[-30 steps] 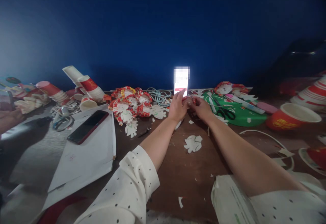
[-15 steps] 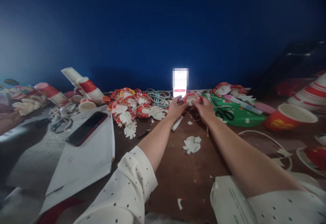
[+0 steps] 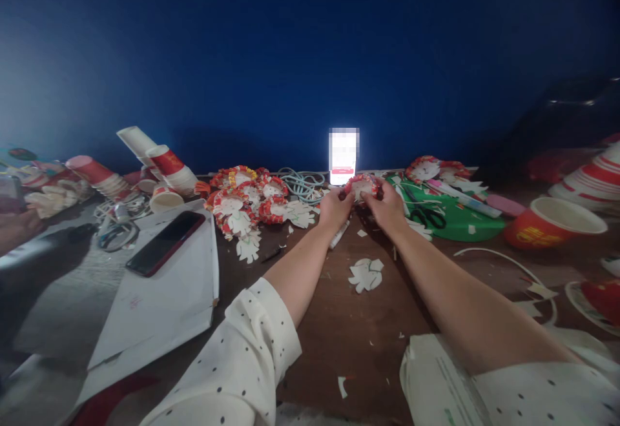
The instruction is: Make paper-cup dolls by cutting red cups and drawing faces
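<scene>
Red-rimmed white craft disc (image 3: 363, 186) is pinched from both sides: left hand (image 3: 334, 212) on its left edge, right hand (image 3: 390, 209) on its right. Roughly round, no clear long axis.

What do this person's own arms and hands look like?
The left sleeve is white with small dark dots, loose and creased, leaving the forearm bare. The right sleeve has the same dotted pattern. The left hand and right hand wear no gloves, and no watch shows.
</scene>
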Available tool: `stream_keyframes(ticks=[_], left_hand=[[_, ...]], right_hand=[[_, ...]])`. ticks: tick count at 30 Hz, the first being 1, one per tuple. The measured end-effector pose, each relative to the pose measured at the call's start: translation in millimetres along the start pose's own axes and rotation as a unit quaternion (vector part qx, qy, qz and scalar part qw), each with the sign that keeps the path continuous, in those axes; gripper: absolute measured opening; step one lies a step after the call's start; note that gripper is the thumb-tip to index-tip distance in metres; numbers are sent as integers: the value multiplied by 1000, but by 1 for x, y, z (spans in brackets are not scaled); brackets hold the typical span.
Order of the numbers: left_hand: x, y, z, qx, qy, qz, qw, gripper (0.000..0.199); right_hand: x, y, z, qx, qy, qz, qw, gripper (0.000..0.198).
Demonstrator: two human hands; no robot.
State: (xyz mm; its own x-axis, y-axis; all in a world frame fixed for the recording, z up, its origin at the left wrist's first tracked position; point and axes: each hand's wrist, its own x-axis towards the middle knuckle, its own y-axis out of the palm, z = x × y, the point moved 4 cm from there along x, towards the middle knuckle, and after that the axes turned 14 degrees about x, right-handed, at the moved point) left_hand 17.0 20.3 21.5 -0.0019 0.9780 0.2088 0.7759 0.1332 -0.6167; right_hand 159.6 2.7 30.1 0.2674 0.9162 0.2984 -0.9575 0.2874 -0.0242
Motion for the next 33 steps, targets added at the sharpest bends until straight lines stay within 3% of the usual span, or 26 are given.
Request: stream_keyframes(ticks=[14,22,27,33], left_hand=[[4,14,11,-107,-41,51,992,23],[3,-4,5,-63,-43,-27,997,47],[2,-4,3,-12,6,-36,999,29],[4,-3,7,18,-1,-41,999,26]], right_hand=[[5,1,-13,-8,-30,23,999,56],[5,2,-18,-13,-17,42,999,58],[3,4,-16,-29,-25,56,998,56],[1,5,-14,-38,-27,62,997,54]])
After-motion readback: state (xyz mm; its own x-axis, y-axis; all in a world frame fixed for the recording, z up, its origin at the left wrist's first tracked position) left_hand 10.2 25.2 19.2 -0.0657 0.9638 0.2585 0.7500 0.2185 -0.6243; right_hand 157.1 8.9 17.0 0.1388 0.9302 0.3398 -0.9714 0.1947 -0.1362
